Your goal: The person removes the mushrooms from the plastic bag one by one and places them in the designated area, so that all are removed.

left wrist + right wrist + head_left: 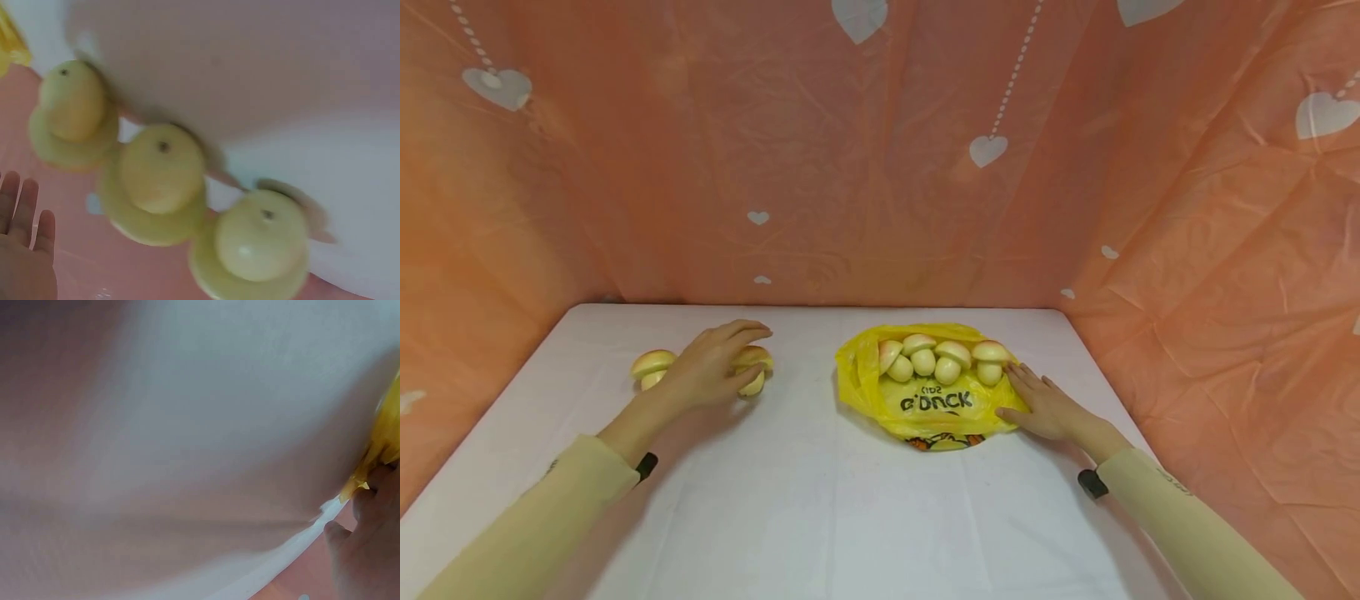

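Observation:
My left hand (pixel 711 367) reaches over a short row of toy mushrooms at the left of the table. One mushroom (pixel 750 381) shows beneath its fingers, another (pixel 653 367) behind the wrist. Three appear in the left wrist view, the middle mushroom (pixel 164 172) among them, with the fingers (pixel 26 209) straight and apart from them. A yellow plastic bag (pixel 857 375) lies flat with dark print, and several mushrooms (pixel 952 358) sit in a row at its mouth. My right hand (pixel 1051 408) touches the bag's right edge with fingers extended, thumb on the plastic.
A white cloth covers the table (pixel 820 517). Pink-orange sheeting (pixel 820 167) with white hearts hangs behind it and along both sides. Dark bands sit on both wrists, at the ends of pale yellow sleeves (pixel 542 517).

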A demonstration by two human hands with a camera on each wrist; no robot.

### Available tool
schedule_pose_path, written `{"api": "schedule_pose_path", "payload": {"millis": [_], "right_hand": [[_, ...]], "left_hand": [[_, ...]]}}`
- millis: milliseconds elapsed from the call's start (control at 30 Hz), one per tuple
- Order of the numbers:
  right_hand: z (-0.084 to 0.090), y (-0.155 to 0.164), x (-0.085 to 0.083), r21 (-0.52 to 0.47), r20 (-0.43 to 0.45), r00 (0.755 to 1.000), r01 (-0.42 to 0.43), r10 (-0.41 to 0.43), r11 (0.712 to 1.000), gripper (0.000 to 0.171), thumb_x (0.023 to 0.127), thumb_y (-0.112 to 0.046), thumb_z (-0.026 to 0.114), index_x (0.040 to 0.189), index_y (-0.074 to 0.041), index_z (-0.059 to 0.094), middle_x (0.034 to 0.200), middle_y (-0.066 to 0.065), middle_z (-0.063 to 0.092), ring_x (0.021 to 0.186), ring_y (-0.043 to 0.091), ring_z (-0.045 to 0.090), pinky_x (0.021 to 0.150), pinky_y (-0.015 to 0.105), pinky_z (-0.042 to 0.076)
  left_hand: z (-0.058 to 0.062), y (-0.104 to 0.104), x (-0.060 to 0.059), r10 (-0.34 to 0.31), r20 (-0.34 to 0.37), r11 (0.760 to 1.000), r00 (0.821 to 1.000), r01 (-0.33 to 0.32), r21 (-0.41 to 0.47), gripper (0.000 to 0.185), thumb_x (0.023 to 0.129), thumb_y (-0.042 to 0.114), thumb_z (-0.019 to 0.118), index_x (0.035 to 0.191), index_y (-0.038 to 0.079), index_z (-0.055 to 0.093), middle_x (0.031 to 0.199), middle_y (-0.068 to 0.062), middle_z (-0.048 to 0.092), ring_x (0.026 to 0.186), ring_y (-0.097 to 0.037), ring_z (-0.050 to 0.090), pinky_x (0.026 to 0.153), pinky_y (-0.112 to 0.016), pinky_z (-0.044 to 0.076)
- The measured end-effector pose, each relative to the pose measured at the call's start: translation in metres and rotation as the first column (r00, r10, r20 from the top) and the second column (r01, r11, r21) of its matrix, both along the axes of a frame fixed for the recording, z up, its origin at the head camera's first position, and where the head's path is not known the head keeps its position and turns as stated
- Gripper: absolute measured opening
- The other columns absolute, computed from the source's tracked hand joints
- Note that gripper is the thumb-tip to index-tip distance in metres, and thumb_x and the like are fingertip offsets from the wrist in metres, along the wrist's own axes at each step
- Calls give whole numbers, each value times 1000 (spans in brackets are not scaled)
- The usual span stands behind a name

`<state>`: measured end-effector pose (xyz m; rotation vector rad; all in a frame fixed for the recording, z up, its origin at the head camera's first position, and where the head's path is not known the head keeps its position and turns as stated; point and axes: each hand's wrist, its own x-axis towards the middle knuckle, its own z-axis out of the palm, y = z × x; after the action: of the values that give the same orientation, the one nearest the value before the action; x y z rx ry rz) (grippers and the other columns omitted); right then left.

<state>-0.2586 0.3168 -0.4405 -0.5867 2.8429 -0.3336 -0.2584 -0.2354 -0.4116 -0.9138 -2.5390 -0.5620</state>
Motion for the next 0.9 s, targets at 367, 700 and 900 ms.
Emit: {"api": "schedule_pose_path", "payload": {"millis": [367, 700, 900], "right_hand": [[0, -1, 0, 2, -6, 1000, 0, 0, 1000, 89, 105, -52, 53, 162, 7, 19, 169, 28, 17, 156, 49, 11, 124, 67, 10], [2, -2, 1, 3, -2, 1000, 0, 0, 1000, 89, 105, -52, 54, 161, 8, 21, 168, 29, 19, 155, 49, 13, 123, 68, 12], [2, -2, 1, 9, 2, 1000, 1, -1, 1000, 89, 105, -53, 53, 162, 7, 20, 168, 29, 17, 155, 49, 12, 123, 68, 11]], "left_hand": [[5, 44, -3, -31, 10, 999, 999, 31, 28, 44, 95, 17, 74, 136, 4, 63, 139, -15, 62, 124, -39, 60, 103, -61, 47], [7, 91, -8, -98, 4, 991, 995, 97, 90, 45, 97, 19, 72, 137, 3, 62, 139, -15, 61, 126, -36, 60, 104, -59, 48], [7, 118, -10, -101, 81, 990, 992, 92, 106, 46, 99, 21, 70, 141, 5, 61, 143, -13, 59, 129, -35, 58, 107, -58, 47]]}}
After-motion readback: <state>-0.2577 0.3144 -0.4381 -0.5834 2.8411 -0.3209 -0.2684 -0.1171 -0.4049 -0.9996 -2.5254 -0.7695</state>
